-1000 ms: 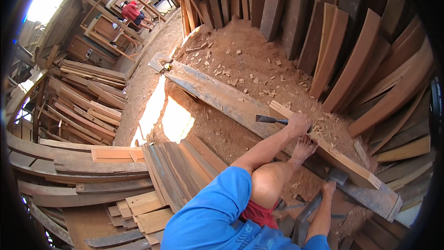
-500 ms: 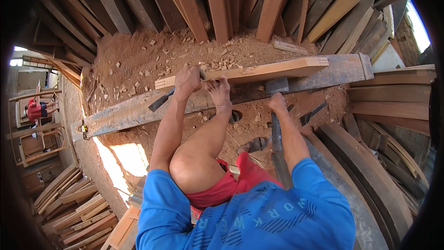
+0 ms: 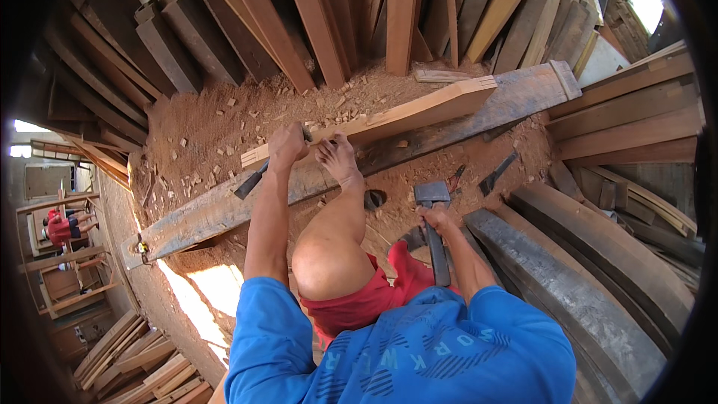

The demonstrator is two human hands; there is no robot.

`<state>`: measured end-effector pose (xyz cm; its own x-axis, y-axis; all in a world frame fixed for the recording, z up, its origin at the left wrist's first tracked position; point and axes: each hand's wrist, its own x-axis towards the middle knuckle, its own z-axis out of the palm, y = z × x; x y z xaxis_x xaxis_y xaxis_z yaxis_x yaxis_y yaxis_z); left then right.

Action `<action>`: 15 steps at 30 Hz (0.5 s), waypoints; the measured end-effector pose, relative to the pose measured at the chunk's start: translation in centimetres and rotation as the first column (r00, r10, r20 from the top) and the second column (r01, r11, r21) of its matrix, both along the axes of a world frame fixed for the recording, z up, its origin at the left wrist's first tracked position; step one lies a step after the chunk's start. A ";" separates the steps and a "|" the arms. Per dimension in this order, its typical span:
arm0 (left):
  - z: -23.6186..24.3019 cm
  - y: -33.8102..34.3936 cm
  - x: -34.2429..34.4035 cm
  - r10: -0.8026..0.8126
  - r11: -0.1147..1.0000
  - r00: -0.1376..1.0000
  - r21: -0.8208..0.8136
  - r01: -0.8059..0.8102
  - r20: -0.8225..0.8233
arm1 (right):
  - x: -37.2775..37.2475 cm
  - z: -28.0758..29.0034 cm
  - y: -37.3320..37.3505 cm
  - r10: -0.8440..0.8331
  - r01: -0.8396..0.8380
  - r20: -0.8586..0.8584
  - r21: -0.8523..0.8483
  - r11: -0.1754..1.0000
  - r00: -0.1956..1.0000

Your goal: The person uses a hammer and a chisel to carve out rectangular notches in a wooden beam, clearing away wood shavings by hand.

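Note:
My left hand (image 3: 288, 147) is closed round a chisel (image 3: 250, 182), whose dark flat end sticks out to the lower left. Beneath that fist lies a light brown wooden board (image 3: 407, 117) with grooves cut in its ends. My bare foot (image 3: 338, 158) presses against the board's near edge, just right of the left hand. Closer to my body, my right hand (image 3: 440, 218) grips a hammer (image 3: 432, 193) by its handle, the blocky grey head raised clear of the wood. How the chisel's other end meets the board is hidden by my fist.
A long worn beam (image 3: 224, 208) supports the board. Wood chips (image 3: 223, 112) and sawdust cover the ground beyond. Upright planks (image 3: 404, 15) line the far side, and curved timbers (image 3: 576, 284) lie at right. A dark-handled tool (image 3: 499, 172) rests on the ground. Another person (image 3: 60, 228) is far left.
My right hand has drawn the hammer back from beside the beam toward my body. My left hand keeps its hold on the chisel at the board. The whole view has shifted slightly.

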<state>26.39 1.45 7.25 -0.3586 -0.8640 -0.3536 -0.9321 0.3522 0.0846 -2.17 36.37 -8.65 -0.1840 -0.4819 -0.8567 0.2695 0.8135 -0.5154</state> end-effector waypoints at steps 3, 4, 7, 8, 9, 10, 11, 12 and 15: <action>0.2 -0.1 -0.4 0.003 1.000 1.000 -0.004 -0.003 -0.001 | 0.8 -2.0 4.6 -0.043 0.042 0.033 0.030 0.999 0.999; -0.1 -0.3 0.2 -0.010 1.000 1.000 -0.009 0.010 0.002 | 1.2 -2.2 5.4 -0.055 0.053 0.048 0.036 0.998 0.997; 0.7 0.1 -0.6 -0.036 0.999 0.999 -0.010 0.036 -0.002 | 1.6 -2.1 7.0 -0.065 0.062 0.020 0.130 0.990 0.998; 1.2 0.4 -1.2 -0.042 0.999 0.999 -0.007 0.042 -0.006 | 1.6 -1.9 7.5 -0.079 0.076 0.015 0.146 0.986 0.997; 1.3 0.6 -1.0 -0.033 0.999 0.999 -0.037 0.033 0.005 | 1.6 -1.3 7.5 -0.081 0.079 0.009 0.160 0.984 0.997; 1.1 0.7 -0.8 -0.023 0.997 1.000 -0.067 0.024 0.014 | 1.5 -0.9 7.4 -0.083 0.081 0.002 0.174 0.981 0.997; 0.8 0.8 -0.6 -0.013 0.995 1.000 -0.096 0.016 0.024 | 1.4 -1.1 7.5 -0.082 0.079 0.010 0.159 0.984 0.997; 0.6 0.7 -0.5 -0.010 0.996 1.000 -0.089 0.011 0.018 | 1.1 -1.1 7.6 -0.084 0.081 0.017 0.140 0.987 0.996; 0.0 0.6 -0.4 0.001 0.997 1.000 -0.084 0.000 0.008 | 0.4 -0.6 8.2 -0.154 0.153 0.112 0.021 0.988 0.982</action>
